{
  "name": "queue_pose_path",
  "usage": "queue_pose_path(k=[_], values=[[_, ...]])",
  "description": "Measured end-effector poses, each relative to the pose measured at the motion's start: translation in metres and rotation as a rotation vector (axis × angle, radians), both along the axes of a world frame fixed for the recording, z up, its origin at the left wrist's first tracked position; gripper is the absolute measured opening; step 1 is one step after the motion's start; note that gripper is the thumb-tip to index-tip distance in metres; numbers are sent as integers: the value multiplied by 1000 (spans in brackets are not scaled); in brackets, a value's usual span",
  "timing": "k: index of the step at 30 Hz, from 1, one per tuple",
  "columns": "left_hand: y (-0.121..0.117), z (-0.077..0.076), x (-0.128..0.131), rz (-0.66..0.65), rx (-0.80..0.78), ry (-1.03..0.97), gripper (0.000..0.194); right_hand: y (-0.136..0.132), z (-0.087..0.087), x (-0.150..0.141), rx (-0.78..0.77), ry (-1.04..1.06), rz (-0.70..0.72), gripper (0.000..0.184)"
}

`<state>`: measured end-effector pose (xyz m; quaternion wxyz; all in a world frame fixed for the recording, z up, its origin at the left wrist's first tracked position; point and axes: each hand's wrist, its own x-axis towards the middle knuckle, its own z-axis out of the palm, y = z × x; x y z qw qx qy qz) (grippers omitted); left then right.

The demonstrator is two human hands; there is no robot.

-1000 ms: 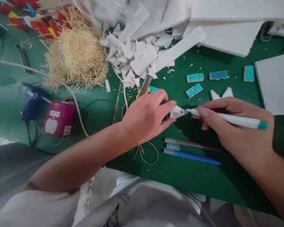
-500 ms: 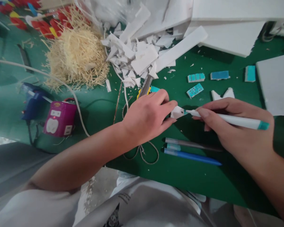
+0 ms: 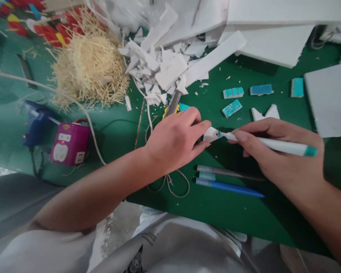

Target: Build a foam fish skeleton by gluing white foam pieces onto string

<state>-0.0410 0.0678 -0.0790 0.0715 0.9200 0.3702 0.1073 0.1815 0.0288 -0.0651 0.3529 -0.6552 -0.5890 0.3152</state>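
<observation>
Between the fingertips of my left hand (image 3: 177,136) is a small white foam piece (image 3: 210,134) with dark and teal marks at its right end. My right hand (image 3: 278,148) grips a white marker pen (image 3: 281,145) with a teal end, and its tip touches the marked end of the foam. Below the hands lie a grey marker (image 3: 230,172), a teal cap (image 3: 207,176) and a blue marker (image 3: 230,188). Partly behind my left hand is a yellow utility knife (image 3: 172,104). Beyond the right hand rests a notched white foam piece (image 3: 265,113).
Foam scraps (image 3: 165,64) and straw-like shreds (image 3: 91,68) are heaped at the back. Several painted foam blocks, among them a blue one (image 3: 261,90), lie behind the right hand. At left are a blue glue gun (image 3: 36,123), a purple power socket (image 3: 70,144) and a white cable (image 3: 74,99).
The marker tip has shifted slightly left onto the foam's end, where more teal now shows. The left hand keeps its grip, and the whole view has moved a little.
</observation>
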Motion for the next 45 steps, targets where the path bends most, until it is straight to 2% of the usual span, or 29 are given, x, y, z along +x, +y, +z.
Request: queue_pose_path(k=[6, 18, 21, 24, 28, 33, 39, 43, 45], values=[[-1, -1, 0, -4, 11, -10, 23, 1, -3, 3, 11, -56, 53, 12], [-1, 0, 1, 5, 15, -4, 24, 3, -1, 0, 12, 23, 9, 10], [-1, 0, 1, 4, 5, 3, 23, 4, 1, -1, -19, 11, 23, 15], [0, 0, 1, 0, 5, 3, 24, 3, 0, 0, 1, -6, 7, 9], [0, 1, 1, -2, 13, -5, 24, 2, -1, 2, 5, -59, 45, 14], [-1, 1, 2, 7, 9, 6, 24, 2, -2, 4, 12, -75, 38, 9], [-1, 2, 2, 4, 14, 6, 24, 3, -1, 3, 0, -43, 23, 9], [-1, 2, 2, 6, 3, 5, 22, 3, -1, 3, -18, -57, 66, 13], [0, 3, 2, 9, -3, 7, 22, 4, -1, 3, -2, -45, 48, 9]])
